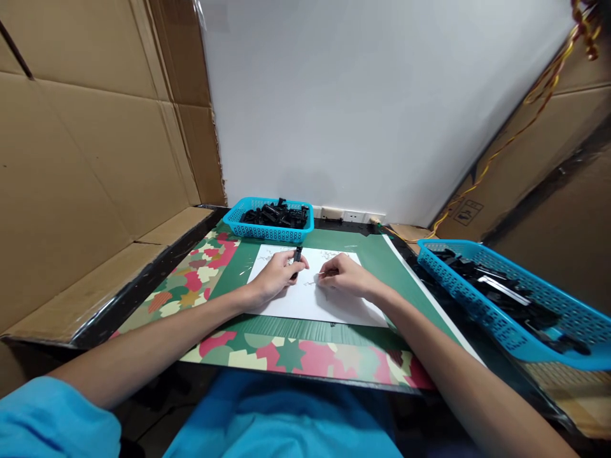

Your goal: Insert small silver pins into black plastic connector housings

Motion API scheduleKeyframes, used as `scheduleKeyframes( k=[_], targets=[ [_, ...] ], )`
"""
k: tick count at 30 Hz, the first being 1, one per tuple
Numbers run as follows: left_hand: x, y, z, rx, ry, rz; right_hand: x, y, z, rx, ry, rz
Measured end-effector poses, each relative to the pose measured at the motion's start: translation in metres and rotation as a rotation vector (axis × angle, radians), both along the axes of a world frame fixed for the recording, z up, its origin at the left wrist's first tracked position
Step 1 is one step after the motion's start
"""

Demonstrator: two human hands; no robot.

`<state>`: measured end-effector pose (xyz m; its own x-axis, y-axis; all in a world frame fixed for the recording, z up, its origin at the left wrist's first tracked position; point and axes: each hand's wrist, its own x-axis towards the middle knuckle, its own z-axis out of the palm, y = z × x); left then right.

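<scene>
My left hand [277,278] is closed around a small black plastic part [297,254], which stands up between the thumb and fingers. To its right, my right hand [347,276] is pinched just above a white sheet [305,306]. A thin sliver shows at its fingertips, too small to name. Tiny grey pieces [329,255] lie scattered on the sheet, some of them beyond both hands and a few between them. The hands are apart from each other.
A blue basket [268,233] heaped with black plastic parts [277,214] stands at the back left. Another blue basket [477,312] of black parts is at the right. Cardboard [95,140] walls in the left side. Power sockets [354,217] line the back edge, with a twisted yellow cable [487,166] at right.
</scene>
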<state>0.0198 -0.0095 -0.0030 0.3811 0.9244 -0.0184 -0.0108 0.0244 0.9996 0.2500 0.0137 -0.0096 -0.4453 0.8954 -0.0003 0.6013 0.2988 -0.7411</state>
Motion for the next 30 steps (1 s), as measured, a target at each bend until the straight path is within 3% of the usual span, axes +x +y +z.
scheduleKeyframes(
  k=[11,15,21,30],
  targets=[
    [-0.002,0.004,-0.004,0.073,-0.002,0.037,-0.001,-0.008,0.008,0.273,-0.216,0.03],
    [-0.002,0.003,-0.001,0.059,0.011,0.03,0.01,-0.007,0.018,0.228,-0.16,0.059],
    [-0.003,0.005,-0.005,0.077,0.001,0.015,0.024,-0.008,0.027,0.127,-0.131,0.292],
    [-0.001,0.003,-0.002,0.047,0.008,0.01,0.02,-0.009,0.021,0.081,-0.134,0.3]
  ],
)
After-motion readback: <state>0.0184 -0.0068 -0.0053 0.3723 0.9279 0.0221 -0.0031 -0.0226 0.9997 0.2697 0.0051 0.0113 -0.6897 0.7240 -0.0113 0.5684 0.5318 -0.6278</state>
